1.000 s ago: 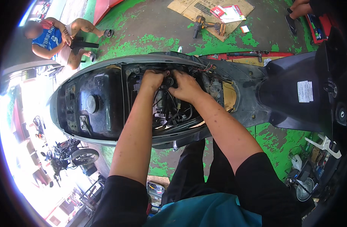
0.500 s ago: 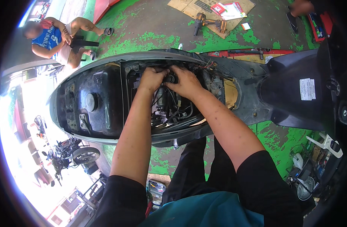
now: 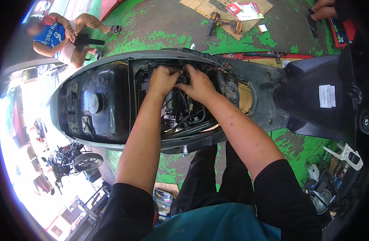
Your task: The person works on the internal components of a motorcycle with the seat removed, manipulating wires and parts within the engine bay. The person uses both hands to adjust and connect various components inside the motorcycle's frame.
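A scooter (image 3: 248, 82) with its seat and body panels off lies across the view, its open bay showing wires and engine parts. Both my hands reach into the far side of that bay. My left hand (image 3: 163, 79) is curled in a fist around a small dark part (image 3: 182, 80) among the wiring. My right hand (image 3: 200, 84) grips the same part from the right, fingers closed over it. The two hands touch each other. What exactly the part is stays hidden under my fingers. The black fuel tank with its round cap (image 3: 94, 103) sits to the left.
A person in a blue shirt (image 3: 55, 36) sits on the floor at the far left. A cordless power tool (image 3: 220, 22) and papers lie on cardboard (image 3: 269, 6) beyond the scooter. Another person's hand (image 3: 323, 9) shows top right. A parked motorcycle (image 3: 71, 160) stands lower left.
Both hands stay on the same spot in the bay, with only small shifts of the fingers. The view has tilted slightly.
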Demonstrator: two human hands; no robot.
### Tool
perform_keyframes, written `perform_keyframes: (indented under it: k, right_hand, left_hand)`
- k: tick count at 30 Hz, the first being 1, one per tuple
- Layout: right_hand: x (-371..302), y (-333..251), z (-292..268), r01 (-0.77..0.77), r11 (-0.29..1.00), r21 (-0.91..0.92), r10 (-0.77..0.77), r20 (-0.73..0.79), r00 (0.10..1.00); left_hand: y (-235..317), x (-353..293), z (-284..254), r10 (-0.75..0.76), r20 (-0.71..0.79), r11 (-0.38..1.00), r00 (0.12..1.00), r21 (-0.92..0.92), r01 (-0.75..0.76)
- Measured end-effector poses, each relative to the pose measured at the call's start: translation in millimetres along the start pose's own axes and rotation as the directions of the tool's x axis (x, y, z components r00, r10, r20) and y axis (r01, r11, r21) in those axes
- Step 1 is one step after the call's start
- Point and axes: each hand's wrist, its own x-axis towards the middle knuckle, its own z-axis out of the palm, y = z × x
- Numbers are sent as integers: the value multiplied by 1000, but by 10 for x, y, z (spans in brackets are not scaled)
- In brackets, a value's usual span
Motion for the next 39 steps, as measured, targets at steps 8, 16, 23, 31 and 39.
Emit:
perform_keyframes:
  k: [8, 16, 23, 31, 39]
  right_hand:
    - [29, -21, -8, 21, 997, 73, -21, 10, 1000]
    - [23, 67, 3, 119, 993, -6, -119, -34, 992]
    - [36, 20, -19, 103, 993, -60, -101, 36, 994]
    - [46, -8, -100, 131, 991, -31, -129, 56, 990]
    - [39, 9, -64, 183, 983, -24, -183, 19, 983]
  left_hand:
    - [-233, 128, 68, -208, 6, 958, 978, -200, 204]
    - [-122, 93, 58, -291, 92, 910, 952, -279, 305]
    - [-260, 132, 42, -279, 112, 889, 954, -347, 300]
    - [-184, 105, 16, -312, 186, 797, 932, -483, 363]
    - [-199, 105, -34, -248, 212, 809, 945, -492, 322]
